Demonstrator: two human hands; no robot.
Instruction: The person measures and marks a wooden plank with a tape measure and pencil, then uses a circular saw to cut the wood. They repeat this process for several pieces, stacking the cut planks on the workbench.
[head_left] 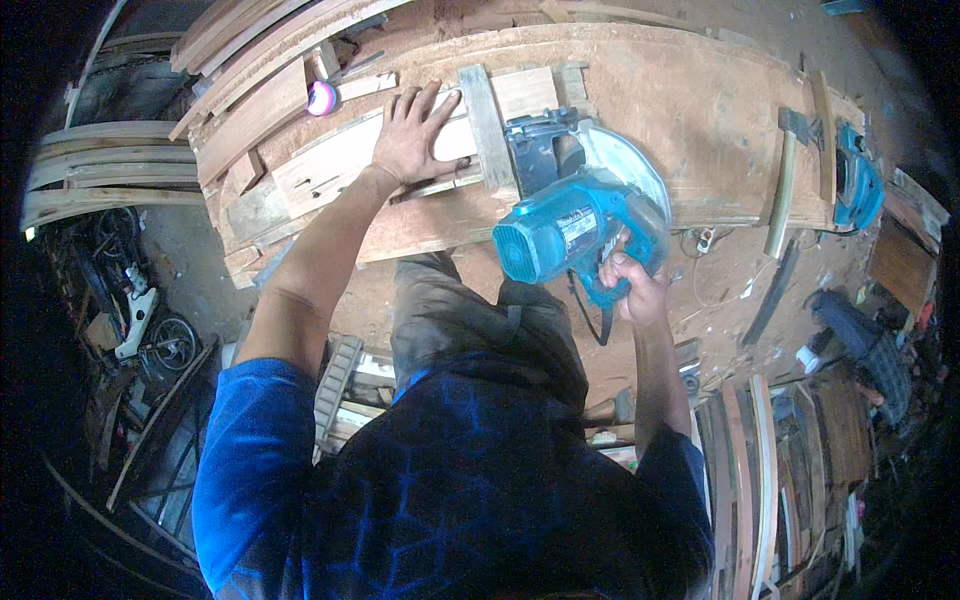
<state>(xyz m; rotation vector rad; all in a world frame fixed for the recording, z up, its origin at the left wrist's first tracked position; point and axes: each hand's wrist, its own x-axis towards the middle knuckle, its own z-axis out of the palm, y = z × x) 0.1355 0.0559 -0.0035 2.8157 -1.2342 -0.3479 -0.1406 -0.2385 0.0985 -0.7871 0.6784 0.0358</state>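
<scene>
With fingers spread, my left hand [415,140] presses flat on a pale wooden board [330,165] lying on the sawdust-covered workbench [720,110]. My right hand [634,285] is wrapped round the rear handle of a teal circular saw [575,225]. The saw stands at the near side of the bench, its pale blade guard towards the far right. A grey wooden strip [485,125] lies across the board, between my left hand and the saw. The blade itself is hidden by the guard and motor body.
A pink and white round item [321,98] sits beside wood offcuts at the far left. Another teal power tool [858,180] rests at the bench's right end. Planks [765,480] are stacked at lower right. A person [865,345] is near the right edge; a motorbike [145,315] stands left.
</scene>
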